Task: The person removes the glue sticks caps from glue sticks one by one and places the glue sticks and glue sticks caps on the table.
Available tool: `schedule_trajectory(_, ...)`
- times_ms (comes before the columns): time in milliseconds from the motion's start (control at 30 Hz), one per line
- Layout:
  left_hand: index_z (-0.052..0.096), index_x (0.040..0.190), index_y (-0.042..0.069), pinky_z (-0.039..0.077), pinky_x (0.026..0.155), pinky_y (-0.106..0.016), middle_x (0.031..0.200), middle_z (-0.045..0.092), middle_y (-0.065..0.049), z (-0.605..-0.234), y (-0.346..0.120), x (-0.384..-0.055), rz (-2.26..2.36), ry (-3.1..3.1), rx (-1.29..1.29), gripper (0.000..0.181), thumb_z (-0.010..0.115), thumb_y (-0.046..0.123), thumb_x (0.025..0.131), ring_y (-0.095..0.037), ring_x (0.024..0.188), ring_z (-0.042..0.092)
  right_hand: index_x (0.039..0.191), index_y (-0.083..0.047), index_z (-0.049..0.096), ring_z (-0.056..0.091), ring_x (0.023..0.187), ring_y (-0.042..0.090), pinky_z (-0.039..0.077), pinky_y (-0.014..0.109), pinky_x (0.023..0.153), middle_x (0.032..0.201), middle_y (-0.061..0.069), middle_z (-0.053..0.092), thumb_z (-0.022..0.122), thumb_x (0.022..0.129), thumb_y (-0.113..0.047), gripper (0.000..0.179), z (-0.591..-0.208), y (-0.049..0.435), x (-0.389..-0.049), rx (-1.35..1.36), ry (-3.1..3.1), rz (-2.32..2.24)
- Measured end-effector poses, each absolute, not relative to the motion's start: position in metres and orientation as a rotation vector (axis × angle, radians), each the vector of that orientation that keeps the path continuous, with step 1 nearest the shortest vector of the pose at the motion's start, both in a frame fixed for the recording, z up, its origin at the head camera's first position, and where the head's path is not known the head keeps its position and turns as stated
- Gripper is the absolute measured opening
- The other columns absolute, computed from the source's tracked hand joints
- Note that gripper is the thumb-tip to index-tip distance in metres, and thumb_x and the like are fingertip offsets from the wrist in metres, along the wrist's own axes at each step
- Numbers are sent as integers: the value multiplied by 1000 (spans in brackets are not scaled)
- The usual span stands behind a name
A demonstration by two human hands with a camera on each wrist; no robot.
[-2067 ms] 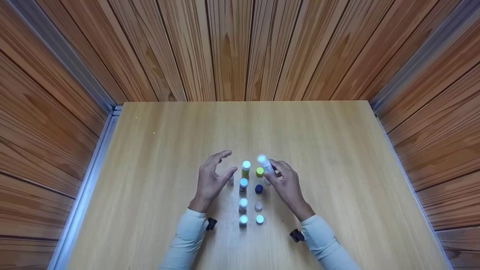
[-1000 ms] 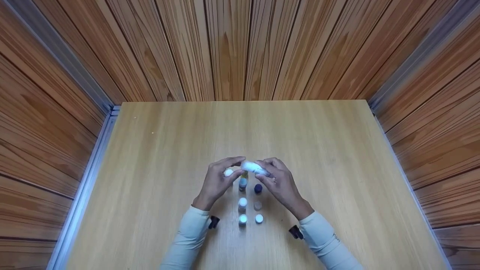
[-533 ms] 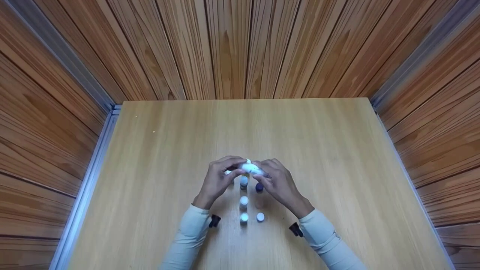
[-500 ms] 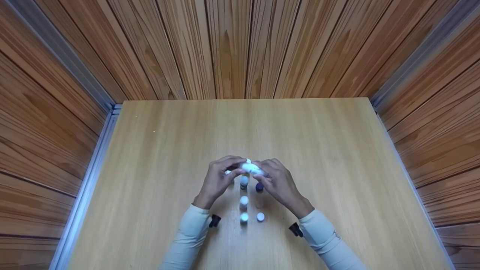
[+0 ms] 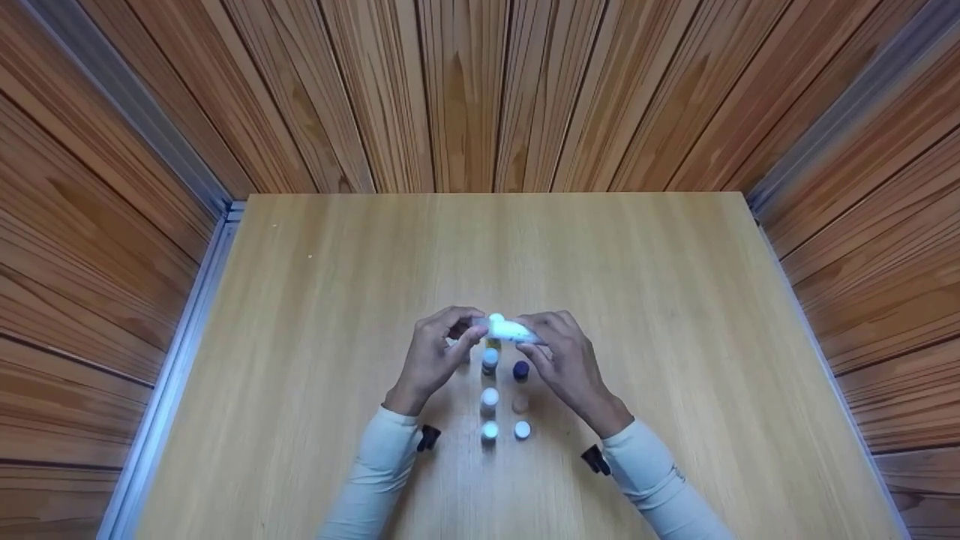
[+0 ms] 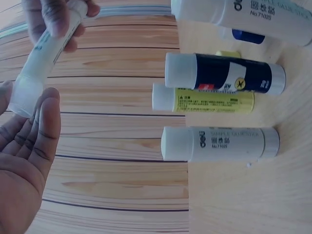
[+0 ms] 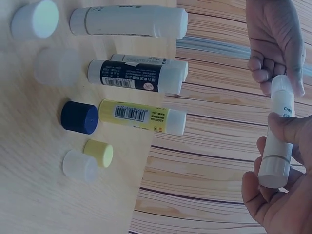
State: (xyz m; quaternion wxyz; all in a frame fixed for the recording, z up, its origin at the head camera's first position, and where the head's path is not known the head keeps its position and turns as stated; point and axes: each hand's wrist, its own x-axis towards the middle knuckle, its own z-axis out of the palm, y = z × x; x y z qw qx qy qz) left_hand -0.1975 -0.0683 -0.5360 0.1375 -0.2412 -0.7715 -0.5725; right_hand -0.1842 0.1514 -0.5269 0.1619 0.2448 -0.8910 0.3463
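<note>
In the head view a white glue stick [image 5: 513,331] lies nearly level between both hands above the table. My right hand [image 5: 568,364] grips its body, thumb on top. At the other end, my left hand [image 5: 433,356] has thumb and fingers around the translucent end [image 6: 27,95], shown in the left wrist view. Below stand a yellow glue stick [image 7: 141,117] and a navy glue stick [image 6: 234,73]. Another white glue stick [image 6: 222,145] stands beside them. Part of the row is hidden beneath the hands in the head view.
To the right of the sticks stand loose caps: navy [image 5: 520,370], yellow [image 7: 98,152], white [image 5: 522,430] and translucent [image 7: 57,66]. Two more sticks, a front one [image 5: 489,431] and one behind it [image 5: 488,398], stand nearer me. Wood-panelled walls [image 5: 465,97] border the table [image 5: 337,247].
The right hand has brought the glue stick left from the right side of the row, tipping it nearly level. The left hand has closed around its end; the hands are now slightly farther apart.
</note>
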Motion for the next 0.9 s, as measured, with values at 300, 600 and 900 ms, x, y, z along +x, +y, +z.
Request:
schedule_trajectory(300,71,108,8,57,71,-26,89,66,4,-539,-75,-193,-1643,-2208,-610,22,69,19,89,-11,77,63,122,-15,65,57,104,13,46,37,85,112,-4,68,70,88,-18,35,-532,159,-182,627,-2529,1077)
schedule_trajectory(600,70,107,5,58,71,-33,94,65,-3,-539,-76,-187,-1657,-2205,-562,20,70,9,87,-17,79,64,123,-12,64,57,94,12,48,33,76,105,-3,68,68,89,-18,35,-536,164,-179,581,-2520,1127)
schedule_trajectory(900,69,103,-5,58,69,-43,99,64,-19,-521,-81,-174,-1663,-2239,-548,23,71,-9,80,-30,78,63,126,-4,59,56,87,11,50,27,69,107,4,62,63,92,-17,36,-542,170,-172,493,-2584,1207)
